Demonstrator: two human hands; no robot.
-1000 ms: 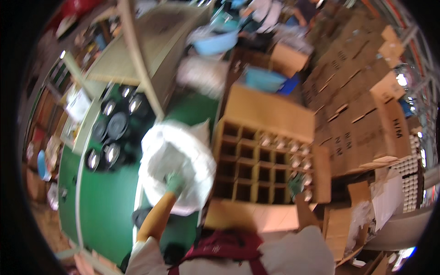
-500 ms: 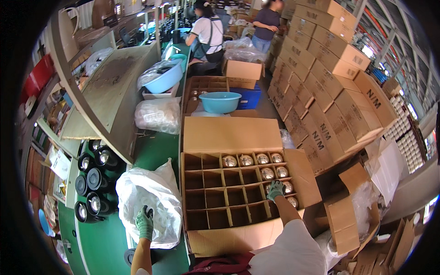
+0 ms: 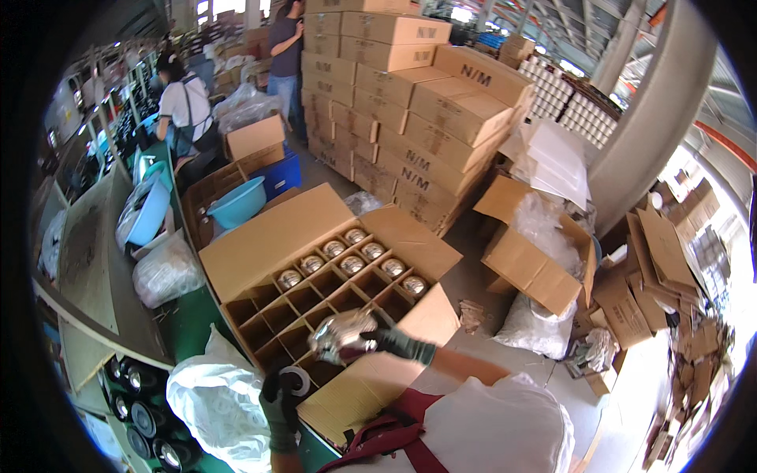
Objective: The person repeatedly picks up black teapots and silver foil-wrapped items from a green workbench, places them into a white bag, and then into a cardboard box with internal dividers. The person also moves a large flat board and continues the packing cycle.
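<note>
My right hand, in a green glove, grips a shiny silver flask, held tilted and slightly blurred over the open divided carton. Several silver flasks stand in the carton's far cells. My gloved left hand is at the carton's near left corner, closed on a small white ring-like piece. Beside that hand lies a white plastic bag of pale pieces. Several black cylindrical containers sit to its left on the green bench.
Blue basins and a bagged bundle lie beyond. Stacked cartons, an open box with plastic, loose cardboard and a pillar fill the right. Two co-workers are farther back.
The view has turned right. My right hand has lifted a flask out of the carton. My left hand has left the bag's interior and reached the carton's corner with the white piece.
</note>
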